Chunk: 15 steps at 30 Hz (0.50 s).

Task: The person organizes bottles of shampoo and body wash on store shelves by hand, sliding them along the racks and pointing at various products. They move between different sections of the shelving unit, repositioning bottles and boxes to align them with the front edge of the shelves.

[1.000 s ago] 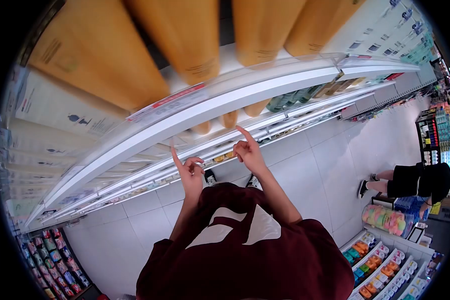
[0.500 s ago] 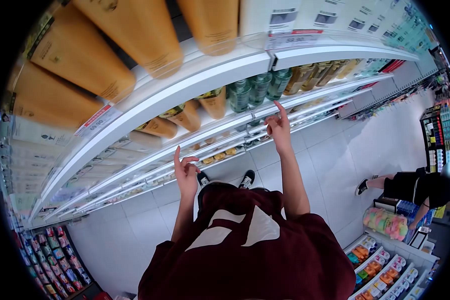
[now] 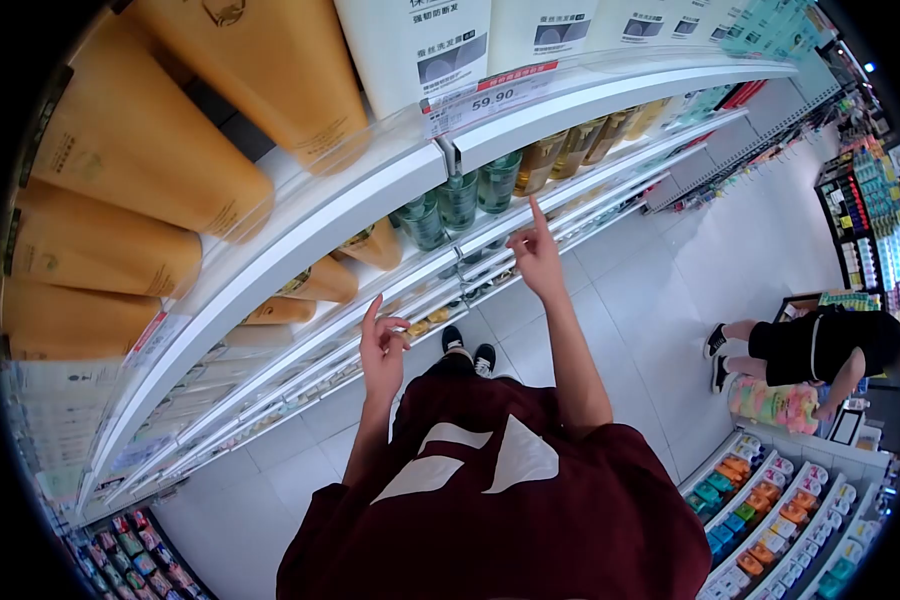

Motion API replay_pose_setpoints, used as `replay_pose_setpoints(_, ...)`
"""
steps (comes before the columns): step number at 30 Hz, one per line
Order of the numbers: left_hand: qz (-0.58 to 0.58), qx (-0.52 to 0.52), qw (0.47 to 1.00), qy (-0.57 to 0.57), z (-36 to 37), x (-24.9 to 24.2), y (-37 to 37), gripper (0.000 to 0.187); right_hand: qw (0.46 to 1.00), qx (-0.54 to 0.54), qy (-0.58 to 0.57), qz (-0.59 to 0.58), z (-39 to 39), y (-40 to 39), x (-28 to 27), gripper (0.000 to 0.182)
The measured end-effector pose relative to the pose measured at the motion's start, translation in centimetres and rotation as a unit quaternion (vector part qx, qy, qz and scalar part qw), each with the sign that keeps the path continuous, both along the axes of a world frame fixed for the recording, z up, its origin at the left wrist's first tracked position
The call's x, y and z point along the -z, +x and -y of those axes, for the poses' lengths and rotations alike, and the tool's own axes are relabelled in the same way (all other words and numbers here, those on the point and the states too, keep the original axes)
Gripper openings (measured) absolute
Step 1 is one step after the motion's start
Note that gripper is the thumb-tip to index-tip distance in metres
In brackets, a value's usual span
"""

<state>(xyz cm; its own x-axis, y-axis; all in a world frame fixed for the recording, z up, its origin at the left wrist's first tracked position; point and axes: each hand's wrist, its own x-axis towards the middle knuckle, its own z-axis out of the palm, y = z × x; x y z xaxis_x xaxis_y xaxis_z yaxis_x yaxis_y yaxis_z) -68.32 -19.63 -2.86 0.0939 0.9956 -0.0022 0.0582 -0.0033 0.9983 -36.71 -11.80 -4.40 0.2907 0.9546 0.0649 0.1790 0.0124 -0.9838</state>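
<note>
In the head view my left hand [image 3: 382, 345] is raised before the shelf edge, index finger out and the others loosely bent, with nothing in it. My right hand [image 3: 536, 258] is higher and further right, its index finger extended up towards the amber bottles [image 3: 542, 163]. It also holds nothing; whether the fingertip touches the shelf edge I cannot tell. Left of that finger stand green transparent bottles [image 3: 457, 202]. Orange tapered bottles [image 3: 375, 243] stand further left on the same shelf.
The upper shelf carries large orange bottles [image 3: 260, 80], white bottles [image 3: 420, 50] and a price tag [image 3: 495, 98] reading 59.90. A person [image 3: 820, 345] in black bends at the right beside a pastel-coloured bundle [image 3: 775, 402]. Racks of small bottles [image 3: 760, 500] stand lower right.
The shelf goods have shifted left in view, and my feet are closer together. My right fingertip is now below the amber bottles instead of the green ones. Both hands remain raised.
</note>
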Motion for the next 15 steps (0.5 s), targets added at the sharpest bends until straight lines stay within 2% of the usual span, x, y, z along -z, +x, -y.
replay_pose_setpoints(3,0.016,0.023,1.0,-0.011,-2.2,0.0,1.8,0.071,0.997,0.01,0.024,0.073,0.3,-0.6,-0.4,0.085)
replay_pose_setpoints(5,0.0,0.079,0.996,-0.028,-3.7,0.2,3.0,0.069,0.998,0.003,-0.042,0.037,0.3,-0.3,-0.9,0.085)
replay_pose_setpoints(6,-0.024,0.096,0.995,-0.021,-4.3,0.0,3.5,0.064,0.998,0.02,-0.045,0.024,0.2,-0.2,-1.1,0.077)
replay_pose_setpoints(10,-0.065,0.168,0.984,0.009,-6.2,0.0,5.6,0.056,0.998,0.044,-0.032,0.03,0.0,0.3,-1.4,0.076)
replay_pose_setpoints(15,-0.094,0.216,0.971,0.033,-7.9,-1.0,7.6,0.059,0.993,0.095,-0.054,0.04,0.4,1.3,-2.2,0.075)
